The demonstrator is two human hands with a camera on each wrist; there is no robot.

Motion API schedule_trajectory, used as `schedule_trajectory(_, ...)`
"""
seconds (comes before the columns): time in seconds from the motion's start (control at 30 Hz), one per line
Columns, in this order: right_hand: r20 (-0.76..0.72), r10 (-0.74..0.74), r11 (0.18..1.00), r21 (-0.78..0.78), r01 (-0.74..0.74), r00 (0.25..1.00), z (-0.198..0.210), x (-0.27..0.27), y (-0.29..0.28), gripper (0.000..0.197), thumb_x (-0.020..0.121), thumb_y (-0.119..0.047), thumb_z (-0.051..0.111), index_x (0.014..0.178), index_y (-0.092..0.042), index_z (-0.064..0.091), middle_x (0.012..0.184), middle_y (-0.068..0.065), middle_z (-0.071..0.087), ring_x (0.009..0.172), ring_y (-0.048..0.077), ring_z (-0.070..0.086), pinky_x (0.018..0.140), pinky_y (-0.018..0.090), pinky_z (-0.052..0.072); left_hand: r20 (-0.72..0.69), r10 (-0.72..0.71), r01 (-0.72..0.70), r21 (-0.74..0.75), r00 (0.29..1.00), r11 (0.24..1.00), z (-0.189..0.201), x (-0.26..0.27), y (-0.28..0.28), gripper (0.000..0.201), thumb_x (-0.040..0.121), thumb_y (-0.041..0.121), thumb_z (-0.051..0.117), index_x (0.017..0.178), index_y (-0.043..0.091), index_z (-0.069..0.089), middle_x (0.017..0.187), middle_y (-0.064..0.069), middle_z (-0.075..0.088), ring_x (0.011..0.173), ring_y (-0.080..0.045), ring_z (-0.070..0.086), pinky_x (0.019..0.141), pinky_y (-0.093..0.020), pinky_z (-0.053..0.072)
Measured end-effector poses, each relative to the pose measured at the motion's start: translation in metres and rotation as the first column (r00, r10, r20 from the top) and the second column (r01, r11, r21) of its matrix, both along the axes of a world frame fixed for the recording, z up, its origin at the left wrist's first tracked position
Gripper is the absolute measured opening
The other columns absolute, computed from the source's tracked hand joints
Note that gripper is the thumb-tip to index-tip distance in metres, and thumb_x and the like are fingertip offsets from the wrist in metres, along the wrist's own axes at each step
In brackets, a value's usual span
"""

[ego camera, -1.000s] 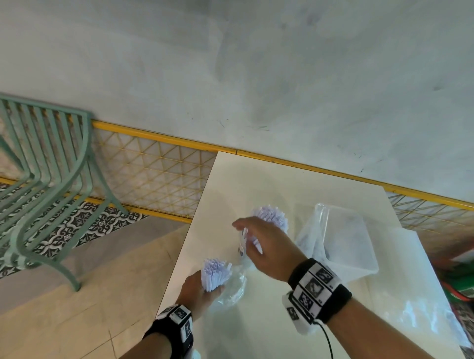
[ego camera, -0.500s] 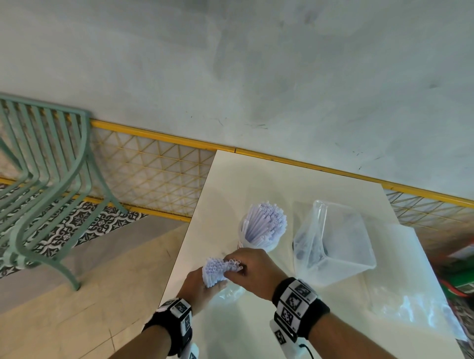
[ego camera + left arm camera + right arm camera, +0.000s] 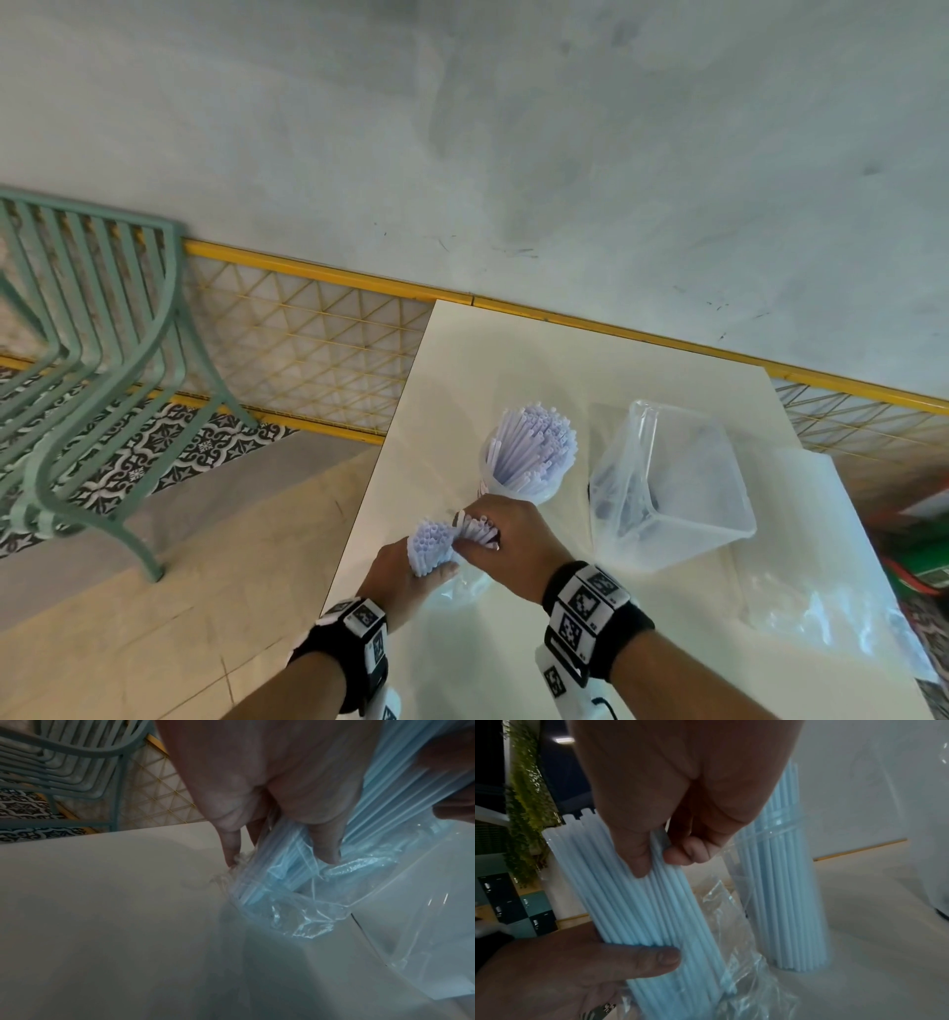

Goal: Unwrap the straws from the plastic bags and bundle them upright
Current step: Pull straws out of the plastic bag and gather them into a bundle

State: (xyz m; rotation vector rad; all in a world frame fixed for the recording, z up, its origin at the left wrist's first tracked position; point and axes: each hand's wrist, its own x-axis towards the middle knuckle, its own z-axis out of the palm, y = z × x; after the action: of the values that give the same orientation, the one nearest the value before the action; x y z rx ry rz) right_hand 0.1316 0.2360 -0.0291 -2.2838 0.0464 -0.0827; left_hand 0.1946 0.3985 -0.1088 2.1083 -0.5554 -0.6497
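Observation:
My left hand grips a bundle of pale blue straws near its lower part, at the table's left edge. A clear plastic bag is pushed down around the bundle's bottom end. My right hand pinches several of these straws near their tops, between thumb and fingers. In the right wrist view my left thumb wraps the bundle. Behind my hands a second, larger bundle of straws stands upright in a clear sleeve on the white table.
A clear plastic box lined with a bag sits right of the standing bundle. Loose clear bags lie at the table's right side. A green metal chair stands on the floor to the left, and a grey wall rises behind the table.
My right hand has come back from the standing bundle to the bundle in my left hand and taken hold of some of its straws near the tops.

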Motion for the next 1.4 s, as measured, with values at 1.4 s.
schedule_trajectory(1.4, 0.053, -0.263, 0.962, -0.065, 0.266, 0.963, 0.125, 0.029, -0.099, 0.011, 0.077, -0.021, 0.082, 0.087, -0.019, 0.077, 0.076, -0.006, 0.074, 0.064, -0.003, 0.066, 0.062, 0.007, 0.049, 0.011, 0.077, -0.077, 0.042, 0.997, 0.996, -0.021, 0.006, 0.003, 0.071, 0.06, 0.074, 0.047, 0.103, 0.022, 0.071, 0.098, 0.007, 0.072, 0.092, -0.012, 0.067, 0.084, -0.029, 0.053)
